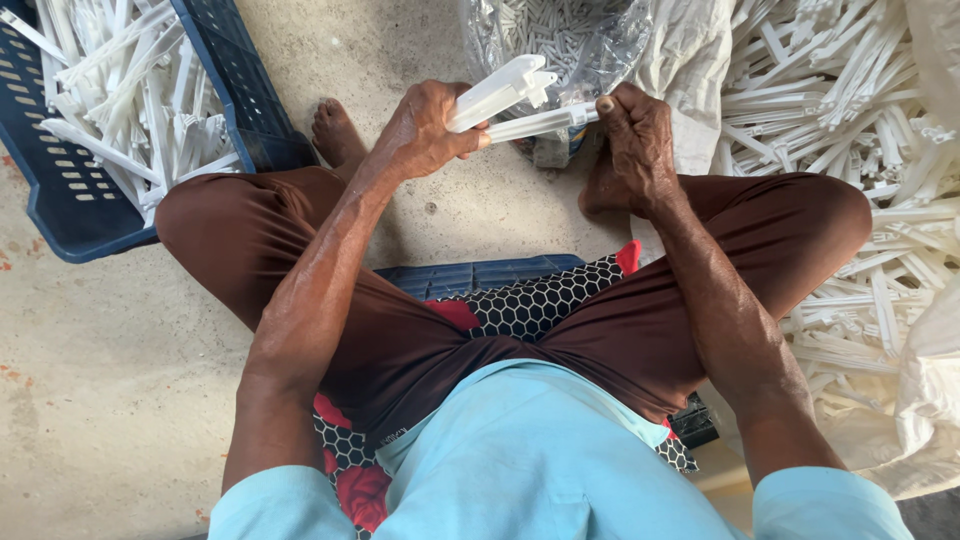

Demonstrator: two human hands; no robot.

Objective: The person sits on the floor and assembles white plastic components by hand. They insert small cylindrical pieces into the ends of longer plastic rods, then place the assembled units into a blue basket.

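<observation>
A bundle of white plastic strips (500,92) is gripped in the left hand (425,130), fingers wrapped around it, above the concrete floor (110,370) between the knees. One single white strip (540,122) is pinched in the closed right hand (635,140), its free end laid against the bundle. Just beyond the hands, a clear plastic bag (560,40) of small white pieces is seen. A blue crate (60,190) filled with white strips is placed at the left, and a loose heap of white strips (850,110) is spread on white sacking at the right.
</observation>
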